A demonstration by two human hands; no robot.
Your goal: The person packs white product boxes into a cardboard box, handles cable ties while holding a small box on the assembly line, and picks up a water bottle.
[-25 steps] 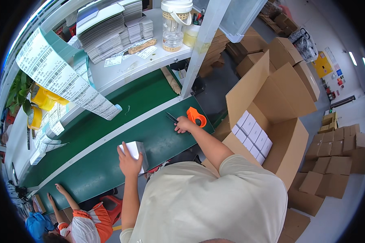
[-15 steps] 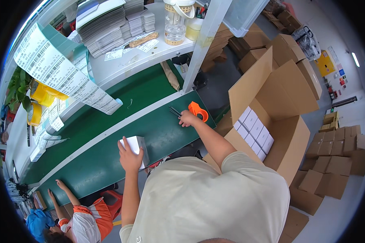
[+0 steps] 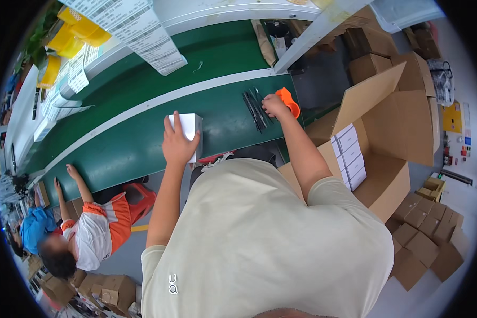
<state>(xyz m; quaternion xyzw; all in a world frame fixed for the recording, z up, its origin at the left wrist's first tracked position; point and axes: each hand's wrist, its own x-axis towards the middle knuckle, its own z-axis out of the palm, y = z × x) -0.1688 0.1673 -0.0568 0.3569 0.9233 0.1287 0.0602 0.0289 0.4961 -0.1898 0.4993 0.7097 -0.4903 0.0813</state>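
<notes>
Two hands are working over the green surface: the left hand is clasping the white box, its fingers straddling the top and its thumb lying toward the right side, while the right hand is curling its fingers beside the dark strips; whether they are pinching one, I cannot tell. The box is resting close to the near edge, so a careless pull by the left hand could be tipping it off. The strips are lying loosely, some with their lower ends pointing toward that edge, so a sweep of the right wrist could be scattering them or sending some over. The orange dispenser is sitting just beside that hand, where a bump could be shifting it. Compared with half a second ago, the strips are showing as a wider, fanned group, the left hand is still keeping to the box, and the view is taking in more of the co-worker.
</notes>
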